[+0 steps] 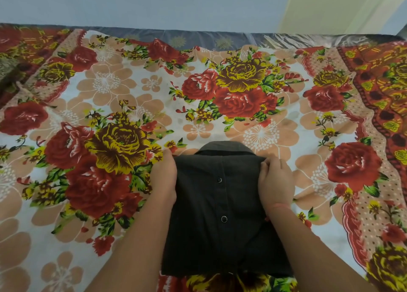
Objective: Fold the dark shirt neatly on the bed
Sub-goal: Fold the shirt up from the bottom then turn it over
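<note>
The dark shirt (220,214) lies folded into a narrow rectangle near the front edge of the bed, its collar at the far end and two snap buttons showing down the middle. My left hand (164,178) grips the shirt's far left corner, its fingers tucked under the cloth. Over at the far right corner my right hand (276,181) pinches the fold with curled fingers. Both forearms run along the shirt's sides.
A floral bedsheet (132,98) in red, yellow and peach covers the bed. A grey mattress edge (198,39) meets a pale blue wall at the back. Something dark (6,76) sits at the far left edge.
</note>
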